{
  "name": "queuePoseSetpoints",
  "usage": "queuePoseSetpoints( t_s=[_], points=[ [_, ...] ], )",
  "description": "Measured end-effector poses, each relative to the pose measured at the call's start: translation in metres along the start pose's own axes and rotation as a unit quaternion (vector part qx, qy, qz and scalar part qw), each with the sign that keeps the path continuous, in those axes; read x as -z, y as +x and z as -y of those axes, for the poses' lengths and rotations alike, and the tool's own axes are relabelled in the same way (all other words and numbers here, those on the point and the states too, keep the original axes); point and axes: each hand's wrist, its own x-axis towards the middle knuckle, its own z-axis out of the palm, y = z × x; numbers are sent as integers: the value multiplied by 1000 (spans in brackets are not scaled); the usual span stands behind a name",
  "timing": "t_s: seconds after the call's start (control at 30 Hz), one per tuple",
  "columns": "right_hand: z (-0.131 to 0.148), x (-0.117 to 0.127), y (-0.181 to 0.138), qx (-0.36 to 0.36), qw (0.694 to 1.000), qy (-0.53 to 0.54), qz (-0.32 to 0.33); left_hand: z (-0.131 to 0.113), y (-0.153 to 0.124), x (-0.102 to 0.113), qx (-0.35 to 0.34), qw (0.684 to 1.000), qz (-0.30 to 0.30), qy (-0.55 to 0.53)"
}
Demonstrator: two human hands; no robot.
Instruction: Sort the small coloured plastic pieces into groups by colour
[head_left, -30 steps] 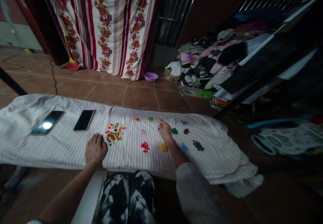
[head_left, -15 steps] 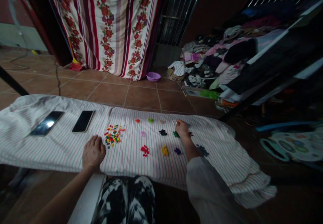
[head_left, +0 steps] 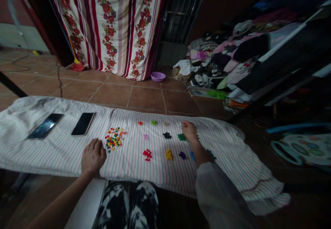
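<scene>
My left hand (head_left: pixel 93 157) rests palm down on the striped cloth (head_left: pixel 124 167), fingers stretched out, beside a mixed heap of small coloured pieces (head_left: pixel 113 139). At the far side, my right hand (head_left: pixel 190 129) is closed with fingertips bent together, just right of a small white pile (head_left: pixel 179 124). Anything between those fingertips is too small to make out. Sorted piles lie around: orange (head_left: pixel 140 123), light green (head_left: pixel 154 122), beige (head_left: pixel 166 124), pink (head_left: pixel 146 137), black (head_left: pixel 167 135), green (head_left: pixel 181 137), red (head_left: pixel 147 154), yellow (head_left: pixel 169 154), purple (head_left: pixel 182 155) and blue (head_left: pixel 192 155), partly behind my forearm.
Two phones (head_left: pixel 83 124) (head_left: pixel 46 126) lie left on the cloth. Beyond it, a purple basin (head_left: pixel 158 76) stands on the tiled floor near a floral curtain (head_left: pixel 121 32). A heap of clothes (head_left: pixel 217 60) fills the right back, and a pale plastic item (head_left: pixel 305 148) stands at right.
My right hand has shifted slightly right, off the white pile, and its forearm now uncovers the blue pile. My left hand stays on the cloth; the view has shifted a little.
</scene>
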Motion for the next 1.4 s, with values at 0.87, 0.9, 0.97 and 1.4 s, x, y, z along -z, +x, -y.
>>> queuePoseSetpoints(
  t_s=[0.87,0.9,0.97,1.4],
  points=[
    [5,-14,14,-5,996,-43,76,4,-1,-7,-14,1000,-7,4],
    [5,-14,14,-1,996,-45,78,4,-1,-6,-14,1000,-8,5],
    [5,-14,15,9,995,-51,83,3,-1,-5,-16,1000,-10,3],
    [17,-14,15,-15,996,-53,68,4,-1,-8,-3,1000,-1,-14]
  ],
)
